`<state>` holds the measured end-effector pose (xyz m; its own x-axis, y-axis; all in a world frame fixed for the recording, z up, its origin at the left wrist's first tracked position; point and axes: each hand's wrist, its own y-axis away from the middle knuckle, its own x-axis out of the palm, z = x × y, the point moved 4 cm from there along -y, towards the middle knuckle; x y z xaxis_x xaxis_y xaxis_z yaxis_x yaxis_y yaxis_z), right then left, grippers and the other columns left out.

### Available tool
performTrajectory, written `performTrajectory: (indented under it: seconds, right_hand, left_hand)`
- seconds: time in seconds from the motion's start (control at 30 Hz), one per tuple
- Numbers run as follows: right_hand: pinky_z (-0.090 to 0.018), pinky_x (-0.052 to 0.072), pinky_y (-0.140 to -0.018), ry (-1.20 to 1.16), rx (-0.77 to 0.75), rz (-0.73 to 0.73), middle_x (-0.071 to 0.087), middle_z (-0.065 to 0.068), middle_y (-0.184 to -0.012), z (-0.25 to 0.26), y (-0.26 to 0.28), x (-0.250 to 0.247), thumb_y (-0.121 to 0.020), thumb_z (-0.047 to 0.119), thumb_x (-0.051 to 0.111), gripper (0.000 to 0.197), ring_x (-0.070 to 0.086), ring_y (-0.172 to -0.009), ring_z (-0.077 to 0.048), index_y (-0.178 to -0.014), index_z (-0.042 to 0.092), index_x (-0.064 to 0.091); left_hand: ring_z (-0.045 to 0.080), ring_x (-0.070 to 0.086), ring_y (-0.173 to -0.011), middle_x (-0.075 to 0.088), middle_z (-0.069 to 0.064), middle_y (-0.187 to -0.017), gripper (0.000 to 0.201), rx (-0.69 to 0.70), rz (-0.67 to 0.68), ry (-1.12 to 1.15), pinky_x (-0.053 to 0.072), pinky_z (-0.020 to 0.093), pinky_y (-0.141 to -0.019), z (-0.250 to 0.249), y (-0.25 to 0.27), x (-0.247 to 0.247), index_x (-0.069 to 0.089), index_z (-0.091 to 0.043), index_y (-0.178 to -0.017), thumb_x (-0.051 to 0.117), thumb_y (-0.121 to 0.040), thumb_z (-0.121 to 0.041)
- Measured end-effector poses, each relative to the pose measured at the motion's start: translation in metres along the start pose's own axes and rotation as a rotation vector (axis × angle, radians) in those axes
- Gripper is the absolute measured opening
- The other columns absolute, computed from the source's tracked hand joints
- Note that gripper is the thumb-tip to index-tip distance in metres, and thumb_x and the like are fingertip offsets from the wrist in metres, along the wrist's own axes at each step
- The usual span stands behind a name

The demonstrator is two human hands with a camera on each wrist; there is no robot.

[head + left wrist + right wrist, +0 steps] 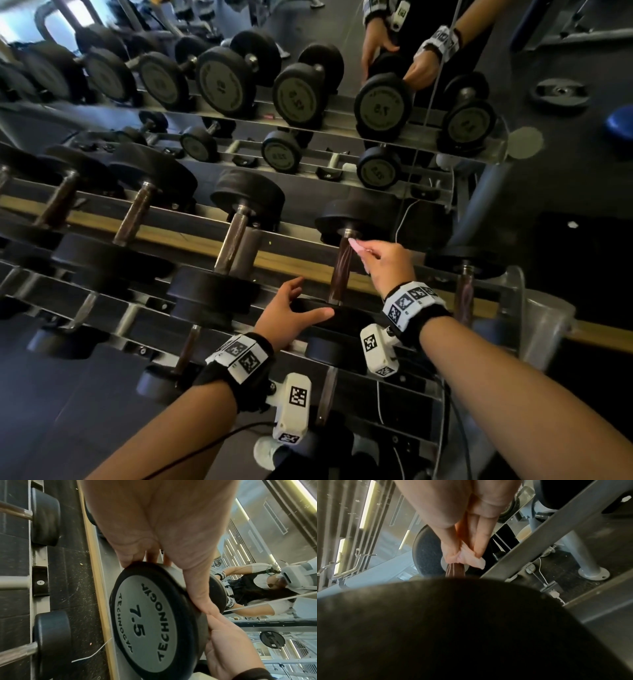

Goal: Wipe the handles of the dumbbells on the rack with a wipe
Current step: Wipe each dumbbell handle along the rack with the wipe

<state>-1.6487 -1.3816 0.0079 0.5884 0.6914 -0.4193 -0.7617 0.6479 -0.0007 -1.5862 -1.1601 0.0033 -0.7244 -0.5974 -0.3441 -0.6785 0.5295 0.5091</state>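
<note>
A 7.5 dumbbell lies in the rack's top tier with its brown handle (340, 274) pointing away from me. My right hand (366, 253) pinches a pink wipe (356, 247) against the far end of the handle, just below the far head (349, 212). The right wrist view shows the wipe (469, 559) bunched between thumb and fingers on the handle (454, 571). The near head (453, 628) fills the lower part of that view. My left hand (308, 298) grips the near head (145, 622), thumb on one side and fingers on the other.
More dumbbells lie on the same tier, to the left (236, 236) and right (466, 284), with smaller ones on the tier below (185, 349). A mirror (383, 106) behind the rack reflects it all. A white cable (404, 219) hangs behind the rack.
</note>
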Motion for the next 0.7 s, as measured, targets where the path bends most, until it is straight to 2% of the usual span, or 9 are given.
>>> performTrajectory:
  seconds: [0.07, 0.13, 0.2, 0.3, 0.37, 0.43, 0.5, 0.6, 0.7]
  right_hand:
    - [-0.040, 0.054, -0.078, -0.016, -0.007, 0.088, 0.064, 0.011, -0.057, -0.004, 0.002, 0.005, -0.095, 0.039, 0.063, 0.036, 0.063, -0.061, -0.008, -0.063, 0.027, 0.071]
    - [-0.047, 0.054, -0.086, -0.079, 0.022, 0.164, 0.072, -0.002, -0.067, -0.009, 0.005, 0.007, -0.095, 0.037, 0.064, 0.034, 0.071, -0.073, -0.017, -0.070, 0.017, 0.077]
    - [-0.049, 0.054, -0.092, -0.132, 0.058, 0.252, 0.076, -0.007, -0.078, -0.014, 0.007, 0.006, -0.093, 0.036, 0.067, 0.028, 0.073, -0.085, -0.020, -0.083, 0.014, 0.080]
    - [-0.039, 0.053, -0.095, -0.035, 0.059, 0.426, 0.076, -0.004, -0.076, -0.013, 0.011, 0.002, -0.091, 0.046, 0.065, 0.037, 0.072, -0.086, -0.011, -0.078, 0.014, 0.079]
    - [-0.030, 0.051, -0.089, 0.001, 0.043, 0.389, 0.076, 0.005, -0.076, -0.009, 0.007, -0.007, -0.091, 0.044, 0.065, 0.030, 0.070, -0.082, -0.003, -0.080, 0.021, 0.080]
    - [-0.024, 0.050, -0.084, 0.016, 0.015, 0.186, 0.074, 0.017, -0.077, -0.002, 0.000, -0.018, -0.092, 0.038, 0.065, 0.020, 0.068, -0.082, 0.002, -0.089, 0.025, 0.080]
    - [-0.022, 0.051, -0.081, 0.028, -0.015, 0.035, 0.075, 0.014, -0.081, 0.004, -0.008, -0.022, -0.093, 0.039, 0.065, 0.021, 0.067, -0.081, 0.000, -0.096, 0.025, 0.080]
    - [-0.030, 0.054, -0.085, 0.046, -0.046, 0.112, 0.075, 0.000, -0.075, 0.006, -0.013, -0.008, -0.094, 0.037, 0.064, 0.027, 0.068, -0.075, -0.003, -0.087, 0.017, 0.081]
    - [-0.041, 0.055, -0.090, -0.009, -0.012, 0.230, 0.076, 0.000, -0.079, -0.005, -0.004, 0.003, -0.094, 0.029, 0.067, 0.015, 0.071, -0.081, -0.008, -0.094, 0.022, 0.080]
  left_hand:
    - [0.009, 0.044, -0.129, 0.044, -0.004, -0.149, 0.112, 0.001, 0.000, -0.005, 0.039, 0.030, -0.108, 0.000, 0.002, 0.000, 0.038, -0.036, -0.144, 0.083, -0.046, -0.066]
    - [0.003, 0.043, -0.121, 0.045, -0.008, -0.146, 0.104, 0.006, 0.004, -0.022, 0.037, 0.023, -0.097, -0.001, 0.004, 0.001, 0.039, -0.035, -0.144, 0.082, -0.052, -0.063]
    - [0.003, 0.042, -0.119, 0.046, -0.008, -0.145, 0.094, 0.007, 0.002, -0.039, 0.035, 0.023, -0.097, -0.002, 0.003, 0.000, 0.041, -0.034, -0.143, 0.083, -0.062, -0.056]
    - [0.005, 0.042, -0.121, 0.047, -0.006, -0.144, 0.091, 0.004, 0.013, -0.057, 0.036, 0.026, -0.101, -0.005, 0.004, 0.000, 0.042, -0.032, -0.144, 0.082, -0.065, -0.054]
    - [0.005, 0.043, -0.120, 0.047, -0.007, -0.142, 0.097, 0.005, 0.024, -0.061, 0.036, 0.025, -0.099, -0.006, 0.005, 0.000, 0.042, -0.032, -0.144, 0.079, -0.058, -0.061]
    - [0.004, 0.044, -0.117, 0.047, -0.010, -0.138, 0.102, 0.008, 0.034, -0.062, 0.036, 0.022, -0.093, -0.007, 0.006, 0.000, 0.042, -0.034, -0.144, 0.076, -0.053, -0.066]
    - [0.003, 0.045, -0.115, 0.047, -0.012, -0.136, 0.102, 0.009, 0.036, -0.058, 0.036, 0.020, -0.089, -0.006, 0.007, 0.000, 0.043, -0.036, -0.143, 0.075, -0.052, -0.067]
    - [0.006, 0.047, -0.122, 0.050, -0.009, -0.139, 0.101, 0.007, 0.016, -0.048, 0.038, 0.022, -0.097, -0.004, 0.005, 0.000, 0.046, -0.033, -0.142, 0.076, -0.052, -0.067]
    - [0.009, 0.046, -0.129, 0.051, -0.005, -0.142, 0.104, 0.006, 0.006, -0.045, 0.036, 0.025, -0.103, -0.004, 0.005, 0.000, 0.046, -0.029, -0.144, 0.076, -0.052, -0.066]
